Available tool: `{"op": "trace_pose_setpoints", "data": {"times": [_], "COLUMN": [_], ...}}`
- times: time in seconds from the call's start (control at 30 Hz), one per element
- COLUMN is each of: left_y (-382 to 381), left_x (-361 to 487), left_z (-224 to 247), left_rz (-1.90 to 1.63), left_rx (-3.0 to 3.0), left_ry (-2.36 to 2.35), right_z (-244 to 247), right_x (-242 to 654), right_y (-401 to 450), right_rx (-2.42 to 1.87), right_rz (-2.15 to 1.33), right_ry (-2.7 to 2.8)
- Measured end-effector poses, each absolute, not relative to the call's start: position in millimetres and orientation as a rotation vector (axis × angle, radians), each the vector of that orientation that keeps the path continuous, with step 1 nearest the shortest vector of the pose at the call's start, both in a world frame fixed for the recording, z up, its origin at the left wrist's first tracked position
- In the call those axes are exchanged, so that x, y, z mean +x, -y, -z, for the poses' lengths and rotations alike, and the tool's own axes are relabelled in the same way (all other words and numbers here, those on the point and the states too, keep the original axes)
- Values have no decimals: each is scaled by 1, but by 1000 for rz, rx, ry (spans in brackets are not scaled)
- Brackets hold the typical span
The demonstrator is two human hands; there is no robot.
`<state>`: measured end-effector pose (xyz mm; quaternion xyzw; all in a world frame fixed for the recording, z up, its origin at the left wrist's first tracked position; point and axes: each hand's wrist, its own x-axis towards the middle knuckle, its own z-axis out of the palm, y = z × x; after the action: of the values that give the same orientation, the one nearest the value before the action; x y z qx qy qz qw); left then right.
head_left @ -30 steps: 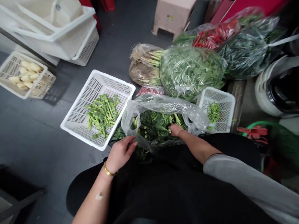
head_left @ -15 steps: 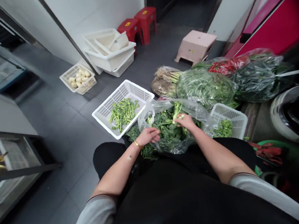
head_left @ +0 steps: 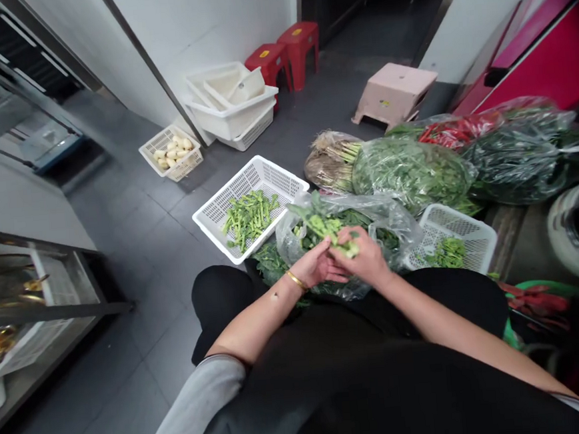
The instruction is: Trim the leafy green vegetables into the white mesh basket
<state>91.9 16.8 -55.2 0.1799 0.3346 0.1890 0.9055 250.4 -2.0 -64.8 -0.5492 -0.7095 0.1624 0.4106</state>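
My right hand (head_left: 363,257) is closed around a leafy green stalk (head_left: 323,224), whose leaves point up and to the left, above the clear plastic bag (head_left: 402,218). Close against it, my left hand (head_left: 318,266) has its palm turned up and fingers stretched out, the thumb near the stalk. Dark leafy greens (head_left: 357,218) fill the bag between my knees, partly hidden by my hands. In the white basket (head_left: 204,217) at front left lies a pile of cut green stems (head_left: 249,217). A second white basket (head_left: 482,242) on the right holds some green pieces (head_left: 447,253).
Beyond the bag lie bundled rooted greens (head_left: 333,163), bagged greens (head_left: 411,170) and bagged red peppers (head_left: 458,130). Farther off are a basket of pale vegetables (head_left: 173,152), stacked white bins (head_left: 234,111), red stools (head_left: 300,42) and a pink stool (head_left: 394,92). A metal shelf (head_left: 51,312) stands left.
My right hand has brought the stalk down and toward me, and its leafy end now tilts left. My left hand has moved right to meet it. The camera view has shifted left.
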Motion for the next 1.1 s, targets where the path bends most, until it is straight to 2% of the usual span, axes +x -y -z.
{"op": "trace_pose_setpoints", "data": {"times": [0.17, 0.3, 0.37, 0.53, 0.67, 0.8, 0.87, 0.93, 1.0, 1.1], "left_y": [-12, -15, -18, -10, 11, 15, 10, 4, 0, -2], "left_x": [68, 38, 34, 71, 105, 100, 84, 69, 58, 52], "left_z": [53, 41, 31, 20, 36, 37, 28, 19, 16, 20], "left_rz": [-671, -875, -965, -900, -841, -859, -781, -660, -600, -746], "left_rx": [218, 303, 389, 602, 735, 754, 745, 722, 696, 698], "left_ry": [-782, -827, -815, -782, -769, -728, -649, -570, -545, -652], "right_z": [48, 17, 10, 32, 49, 48, 43, 37, 31, 21], "right_x": [217, 217, 211, 201, 219, 237, 242, 241, 236, 218], "right_y": [30, 12, 1, -3, 17, 22, 14, 3, -9, -26], "right_rx": [-886, -748, -889, -1367, -1422, -1429, -1351, -1269, -1242, -1423], "right_rz": [-479, -875, -988, -725, -750, -712, -940, -1379, -1647, -1456], "right_ry": [2323, 2298, 1999, 1192, 1111, 1052, 1006, 1074, 1161, 1210]}}
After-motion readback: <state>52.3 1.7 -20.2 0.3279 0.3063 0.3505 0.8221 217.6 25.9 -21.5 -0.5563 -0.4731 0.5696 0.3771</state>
